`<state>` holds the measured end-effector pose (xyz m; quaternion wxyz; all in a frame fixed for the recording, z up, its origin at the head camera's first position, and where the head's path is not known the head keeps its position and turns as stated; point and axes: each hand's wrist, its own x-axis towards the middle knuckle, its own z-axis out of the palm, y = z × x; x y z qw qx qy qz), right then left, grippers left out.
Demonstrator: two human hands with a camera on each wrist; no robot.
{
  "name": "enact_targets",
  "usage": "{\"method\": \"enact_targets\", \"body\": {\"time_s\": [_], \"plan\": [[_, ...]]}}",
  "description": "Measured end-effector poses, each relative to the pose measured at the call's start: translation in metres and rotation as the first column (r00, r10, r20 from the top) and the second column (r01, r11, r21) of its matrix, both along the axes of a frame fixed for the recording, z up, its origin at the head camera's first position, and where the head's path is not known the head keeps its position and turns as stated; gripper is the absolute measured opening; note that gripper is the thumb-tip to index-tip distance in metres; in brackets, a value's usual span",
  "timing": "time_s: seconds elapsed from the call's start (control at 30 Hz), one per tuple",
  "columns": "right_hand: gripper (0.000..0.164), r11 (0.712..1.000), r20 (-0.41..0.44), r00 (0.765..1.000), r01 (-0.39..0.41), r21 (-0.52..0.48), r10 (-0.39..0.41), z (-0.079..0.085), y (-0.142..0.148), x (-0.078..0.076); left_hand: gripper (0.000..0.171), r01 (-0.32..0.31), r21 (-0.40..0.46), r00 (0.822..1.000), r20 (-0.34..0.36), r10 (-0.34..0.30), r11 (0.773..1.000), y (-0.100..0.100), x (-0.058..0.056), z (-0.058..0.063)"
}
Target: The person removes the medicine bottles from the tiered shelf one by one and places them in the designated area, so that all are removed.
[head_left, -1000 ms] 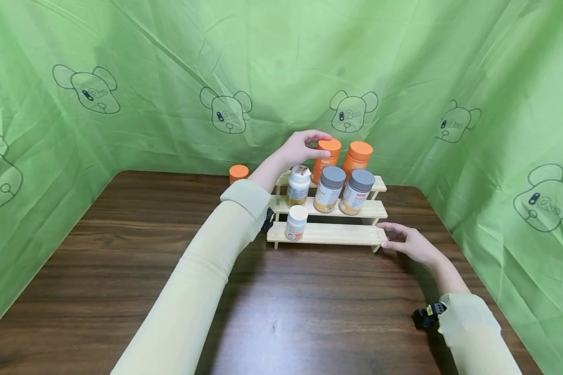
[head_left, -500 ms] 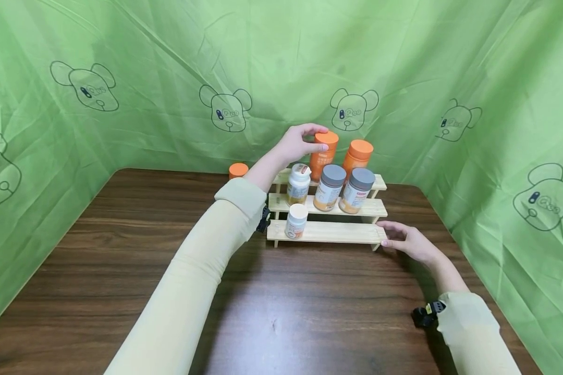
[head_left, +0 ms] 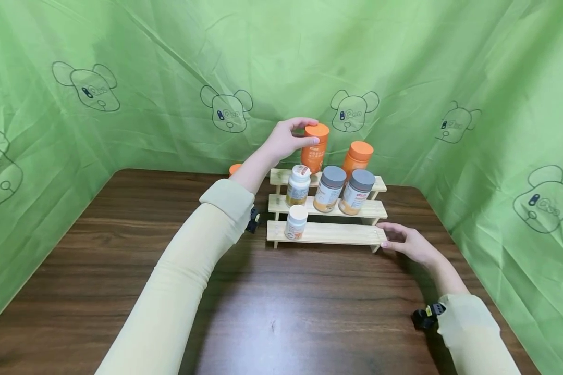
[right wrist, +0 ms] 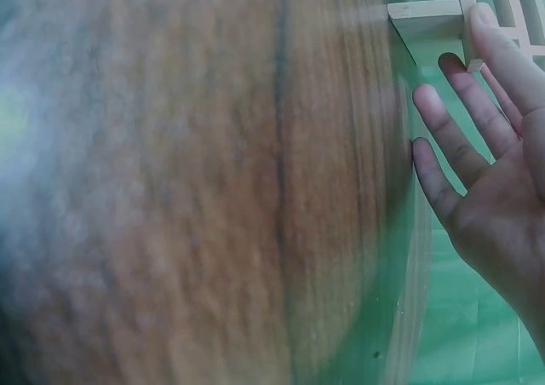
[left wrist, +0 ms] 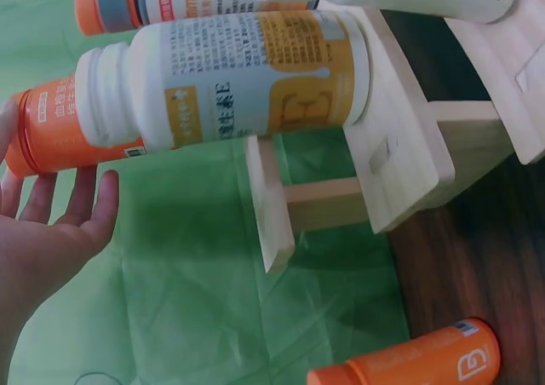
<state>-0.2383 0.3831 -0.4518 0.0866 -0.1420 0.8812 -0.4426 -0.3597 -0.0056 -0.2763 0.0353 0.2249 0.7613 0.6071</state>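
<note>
My left hand (head_left: 283, 139) grips an upright orange bottle (head_left: 313, 156) near its lid, above the left part of the top tier of a stepped wooden rack (head_left: 340, 233). A white bottle hides the held bottle's lower part in the left wrist view; I cannot tell whether its base touches the wood. My right hand (head_left: 410, 244) holds the right end of the bottom tier between thumb and fingers. Its other fingers spread beside the rack in the right wrist view. A second orange bottle (head_left: 358, 155) stands right of the held one, on the top tier.
The middle tier carries a white bottle (head_left: 298, 186) and two grey-lidded jars, a left jar (head_left: 328, 194) and a right jar (head_left: 356, 197). A small white bottle (head_left: 296, 224) stands on the bottom tier. Left of the rack, another orange bottle (left wrist: 421, 358) stands on the table (head_left: 286, 312).
My left hand has shifted left and slightly up with the orange bottle, widening the gap to the other orange bottle. The right hand and the rack have stayed put.
</note>
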Motion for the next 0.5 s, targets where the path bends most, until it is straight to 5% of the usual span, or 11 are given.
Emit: {"method": "enact_targets", "body": {"time_s": [0.5], "plan": [[0.057, 1.0, 0.005, 1.0, -0.003, 0.004, 0.003, 0.001, -0.001, 0.002, 0.047, -0.046, 0.009, 0.999, -0.025, 0.047, 0.999, -0.022, 0.01, 0.008]]}}
